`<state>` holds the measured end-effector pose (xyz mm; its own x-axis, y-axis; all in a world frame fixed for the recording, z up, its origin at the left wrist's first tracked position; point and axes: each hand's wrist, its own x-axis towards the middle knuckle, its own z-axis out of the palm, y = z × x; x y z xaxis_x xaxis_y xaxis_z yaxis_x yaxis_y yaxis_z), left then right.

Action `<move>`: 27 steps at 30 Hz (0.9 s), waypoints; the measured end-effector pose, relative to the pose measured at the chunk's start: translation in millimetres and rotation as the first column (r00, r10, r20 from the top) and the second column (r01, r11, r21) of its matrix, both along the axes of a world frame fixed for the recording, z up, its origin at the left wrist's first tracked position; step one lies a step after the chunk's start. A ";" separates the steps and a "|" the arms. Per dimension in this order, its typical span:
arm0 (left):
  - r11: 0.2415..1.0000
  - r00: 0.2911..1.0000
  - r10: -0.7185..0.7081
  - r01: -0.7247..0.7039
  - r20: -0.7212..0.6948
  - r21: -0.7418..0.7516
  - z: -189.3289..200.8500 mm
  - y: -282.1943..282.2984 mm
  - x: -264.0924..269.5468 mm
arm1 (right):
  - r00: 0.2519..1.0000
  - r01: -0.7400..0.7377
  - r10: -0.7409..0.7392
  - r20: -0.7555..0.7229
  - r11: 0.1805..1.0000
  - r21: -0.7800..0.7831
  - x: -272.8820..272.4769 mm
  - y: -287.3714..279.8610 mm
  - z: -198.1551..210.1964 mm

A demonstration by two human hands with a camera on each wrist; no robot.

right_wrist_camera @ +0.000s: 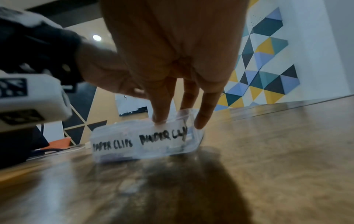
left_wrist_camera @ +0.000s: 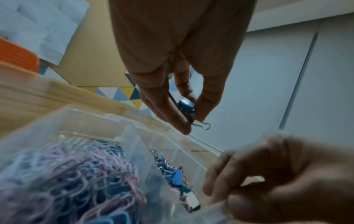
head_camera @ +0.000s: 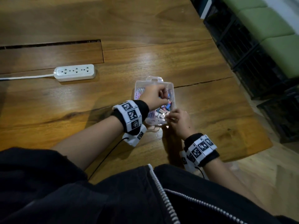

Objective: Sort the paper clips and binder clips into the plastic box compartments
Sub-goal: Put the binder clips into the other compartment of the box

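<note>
Head view: your left hand (head_camera: 155, 97) was over the plastic box (head_camera: 169, 85) on the wooden table (head_camera: 145, 54), your right hand (head_camera: 178, 122) at its near end; power strip (head_camera: 75, 72) well left.

Left wrist view: your fingers pinched a blue binder clip (left_wrist_camera: 186, 107) above the box; paper clips (left_wrist_camera: 76, 174) filled the left compartment, binder clips (left_wrist_camera: 176, 175) the right.

Right wrist view: your right fingertips (right_wrist_camera: 160, 119) pressed the box's top edge, fingers straight.
</note>
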<state>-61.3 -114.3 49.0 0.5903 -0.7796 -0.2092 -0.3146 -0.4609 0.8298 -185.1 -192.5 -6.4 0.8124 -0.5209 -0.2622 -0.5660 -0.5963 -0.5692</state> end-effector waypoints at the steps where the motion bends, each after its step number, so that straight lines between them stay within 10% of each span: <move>1: 0.999 0.999 -0.031 0.030 0.022 0.028 -4.1 -2.9 -2.8 | 1.000 -0.028 0.028 -0.012 1.000 0.000 -6.2 2.0 2.0; 7: 0.976 0.985 -0.161 0.150 0.060 0.159 -24.0 10.6 -10.7 | 1.000 -0.025 0.027 -0.014 0.990 0.137 -15.5 -5.7 35.8; 18: 0.865 0.890 -0.206 -0.030 0.407 0.502 -29.3 80.8 -5.5 | 0.969 -0.178 0.120 -0.215 0.944 -0.276 63.9 -25.3 24.3; 27: 0.874 0.954 -0.138 -0.009 0.265 0.487 -37.5 81.8 -5.8 | 0.936 -0.220 0.072 -0.344 0.882 -0.416 86.3 -26.7 8.5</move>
<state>-67.1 -32.4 11.4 0.6325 -0.6649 -0.3972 -0.5441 -0.7464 0.3832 -98.8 -219.2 2.0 0.8035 -0.5233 -0.2836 -0.5545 -0.8314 -0.0368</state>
